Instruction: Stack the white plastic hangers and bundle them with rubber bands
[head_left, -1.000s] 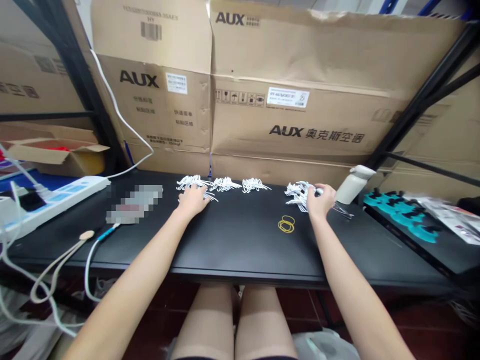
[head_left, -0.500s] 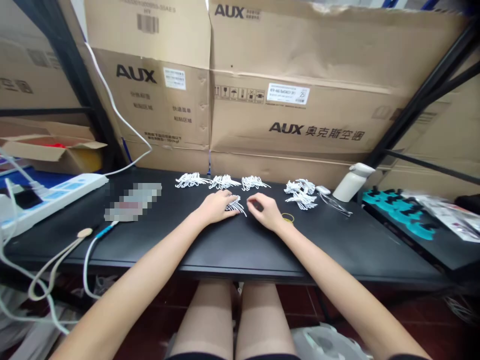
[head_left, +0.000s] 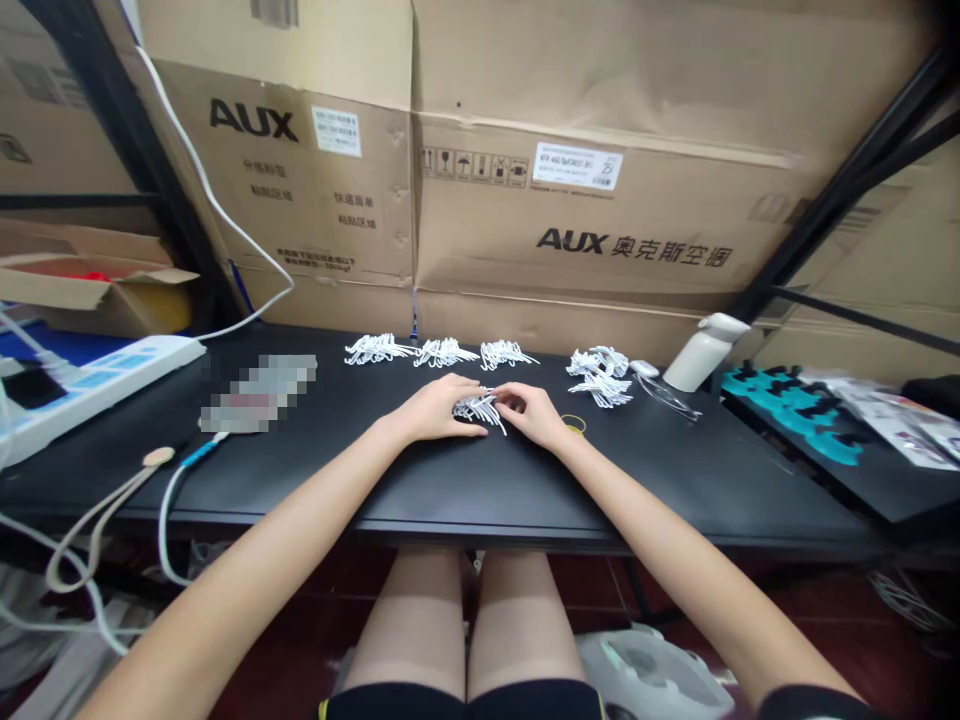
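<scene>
My left hand (head_left: 441, 408) curves around a bundle of thin white strips (head_left: 478, 406) on the black table. Its fingers lie behind the bundle and its thumb in front. From the right, my right hand (head_left: 529, 414) has its fingers curled and its fingertips pinched at the bundle's right end. Loose ends of the strips fan out between the two hands. Behind my hands, three similar bundles (head_left: 445, 352) lie in a row. To the right is a heap of white strips (head_left: 600, 376). Yellow rubber bands (head_left: 574, 424) rest beside my right wrist.
A white bottle (head_left: 703, 354), eyeglasses (head_left: 667, 400) and a tray with teal pieces (head_left: 806, 415) are at the right. A power strip (head_left: 105, 388), a pixelated object (head_left: 259, 394) and a beige strap (head_left: 112, 500) lie left. Large cardboard boxes (head_left: 600, 230) stand behind the table (head_left: 480, 490).
My right hand has closed in on the bundle and now meets its right end. The bundle and my left hand have shifted slightly right. The camera view has tilted down a little.
</scene>
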